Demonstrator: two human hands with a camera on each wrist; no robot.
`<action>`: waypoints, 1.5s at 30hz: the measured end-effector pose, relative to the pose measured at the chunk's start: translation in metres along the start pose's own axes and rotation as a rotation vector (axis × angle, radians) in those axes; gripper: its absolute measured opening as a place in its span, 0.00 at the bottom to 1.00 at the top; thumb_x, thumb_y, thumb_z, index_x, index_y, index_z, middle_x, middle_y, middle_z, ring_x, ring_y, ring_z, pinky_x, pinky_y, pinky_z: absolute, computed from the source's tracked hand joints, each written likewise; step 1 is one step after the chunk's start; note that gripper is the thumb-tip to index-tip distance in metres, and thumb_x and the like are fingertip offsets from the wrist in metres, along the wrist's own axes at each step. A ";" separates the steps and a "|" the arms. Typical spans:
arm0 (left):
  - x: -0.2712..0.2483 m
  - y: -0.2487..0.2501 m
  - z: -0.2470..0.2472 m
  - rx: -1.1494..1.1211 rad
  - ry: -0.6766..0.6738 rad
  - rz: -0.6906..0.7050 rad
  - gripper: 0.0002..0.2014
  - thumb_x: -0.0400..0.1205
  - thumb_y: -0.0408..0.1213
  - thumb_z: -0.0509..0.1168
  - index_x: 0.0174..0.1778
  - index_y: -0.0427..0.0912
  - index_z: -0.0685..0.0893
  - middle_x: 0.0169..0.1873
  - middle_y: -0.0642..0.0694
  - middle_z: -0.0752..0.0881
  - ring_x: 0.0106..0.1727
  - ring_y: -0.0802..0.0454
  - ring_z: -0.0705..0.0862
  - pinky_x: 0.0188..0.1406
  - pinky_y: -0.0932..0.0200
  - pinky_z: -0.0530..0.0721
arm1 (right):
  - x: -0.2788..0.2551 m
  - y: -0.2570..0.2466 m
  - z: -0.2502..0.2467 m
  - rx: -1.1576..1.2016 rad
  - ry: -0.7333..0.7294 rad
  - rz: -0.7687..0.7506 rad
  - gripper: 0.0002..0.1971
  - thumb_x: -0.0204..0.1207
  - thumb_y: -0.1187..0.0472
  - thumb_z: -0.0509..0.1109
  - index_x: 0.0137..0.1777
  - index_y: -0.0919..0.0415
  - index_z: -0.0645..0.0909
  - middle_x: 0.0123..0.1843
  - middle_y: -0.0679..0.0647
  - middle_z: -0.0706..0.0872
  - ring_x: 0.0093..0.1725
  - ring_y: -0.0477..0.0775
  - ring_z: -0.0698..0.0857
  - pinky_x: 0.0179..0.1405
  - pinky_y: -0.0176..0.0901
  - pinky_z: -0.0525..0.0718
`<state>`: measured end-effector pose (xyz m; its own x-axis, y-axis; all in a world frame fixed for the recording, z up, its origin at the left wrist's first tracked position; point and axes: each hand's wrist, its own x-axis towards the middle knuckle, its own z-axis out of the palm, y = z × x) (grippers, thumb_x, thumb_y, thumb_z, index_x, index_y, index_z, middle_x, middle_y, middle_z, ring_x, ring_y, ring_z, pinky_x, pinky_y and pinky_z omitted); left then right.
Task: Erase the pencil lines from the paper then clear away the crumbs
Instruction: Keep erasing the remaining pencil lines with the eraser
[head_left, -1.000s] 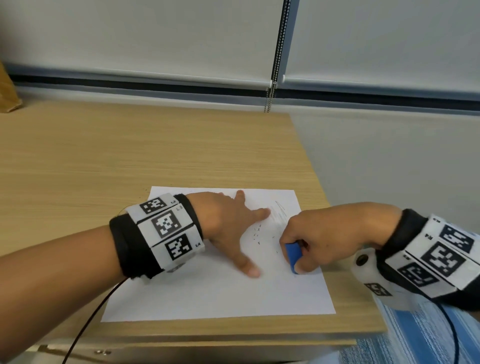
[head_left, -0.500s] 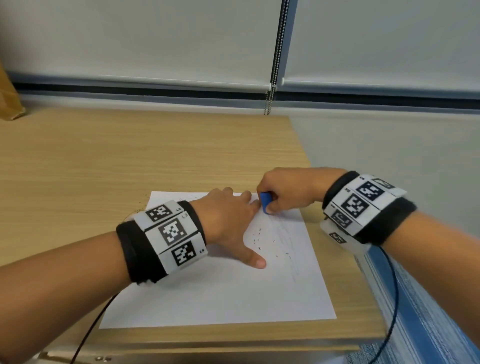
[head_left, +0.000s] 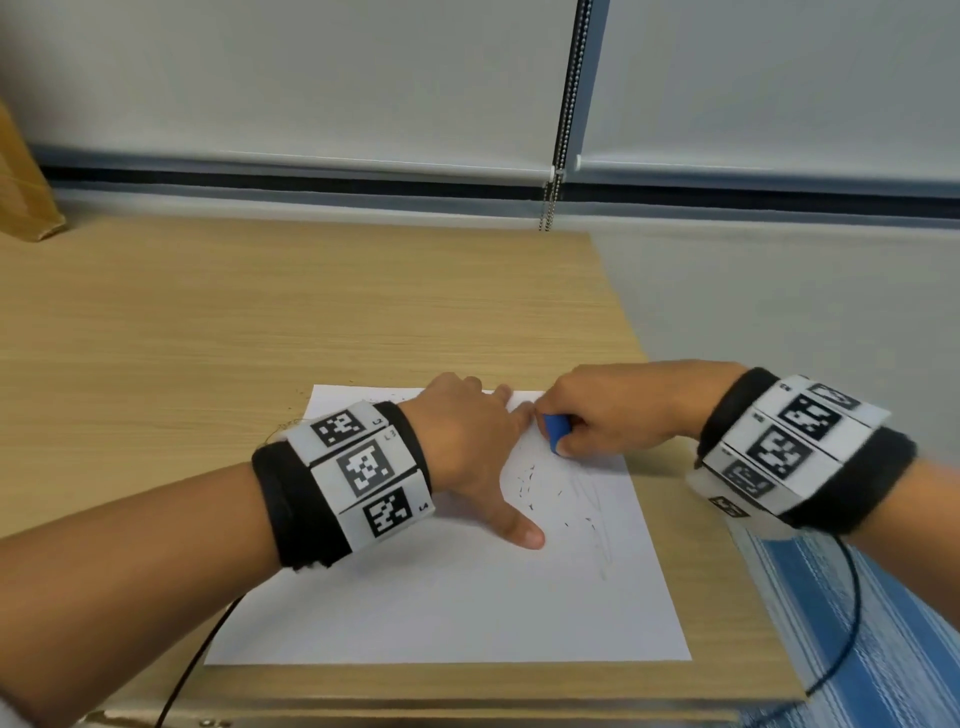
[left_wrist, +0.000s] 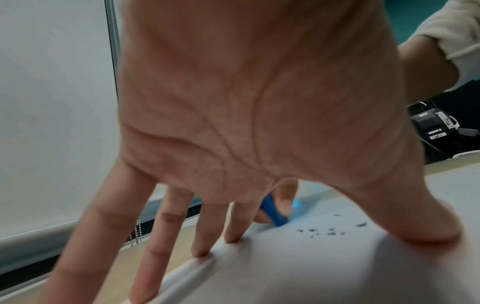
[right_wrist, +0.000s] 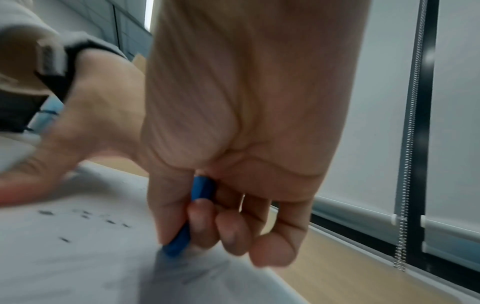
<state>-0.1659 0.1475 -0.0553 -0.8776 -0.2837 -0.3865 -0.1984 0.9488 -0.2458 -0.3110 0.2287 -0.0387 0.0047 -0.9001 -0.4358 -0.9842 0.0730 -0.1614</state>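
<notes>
On the wooden desk (head_left: 363, 312), the paper (head_left: 441, 597) is being pinned by the left hand (head_left: 467, 441), fingers (left_wrist: 207, 236) spread; the eraser (head_left: 556, 428), pinched in the right hand (head_left: 608, 415) beside it, is best being rubbed lightly away from that hand.

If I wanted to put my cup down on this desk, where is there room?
The bare wooden desk behind and left of the paper is free. The paper's far right corner is crowded: left hand pressing, right hand gripping the blue eraser, crumbs scattered between.
</notes>
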 end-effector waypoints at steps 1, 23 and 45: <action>0.000 0.000 0.000 0.006 -0.003 -0.003 0.61 0.65 0.81 0.58 0.87 0.49 0.45 0.85 0.42 0.54 0.75 0.38 0.69 0.62 0.49 0.69 | -0.003 -0.002 0.001 0.010 -0.040 -0.004 0.11 0.79 0.58 0.67 0.35 0.47 0.73 0.36 0.44 0.79 0.35 0.47 0.78 0.35 0.37 0.75; -0.018 -0.006 0.015 -0.027 0.022 0.006 0.61 0.65 0.82 0.58 0.86 0.52 0.42 0.84 0.42 0.55 0.71 0.38 0.70 0.60 0.50 0.69 | -0.003 -0.006 0.008 0.109 0.135 -0.067 0.05 0.80 0.56 0.67 0.46 0.55 0.81 0.38 0.47 0.82 0.38 0.51 0.81 0.39 0.45 0.80; -0.014 -0.002 0.004 0.017 -0.027 -0.003 0.63 0.66 0.81 0.58 0.86 0.48 0.37 0.86 0.39 0.48 0.75 0.38 0.71 0.62 0.51 0.70 | 0.001 -0.005 -0.009 0.010 0.057 0.025 0.04 0.79 0.57 0.67 0.44 0.55 0.82 0.38 0.45 0.82 0.40 0.52 0.82 0.42 0.47 0.81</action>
<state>-0.1515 0.1487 -0.0533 -0.8649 -0.2906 -0.4092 -0.1938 0.9455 -0.2618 -0.3079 0.2233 -0.0305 -0.0304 -0.9207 -0.3890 -0.9821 0.0999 -0.1598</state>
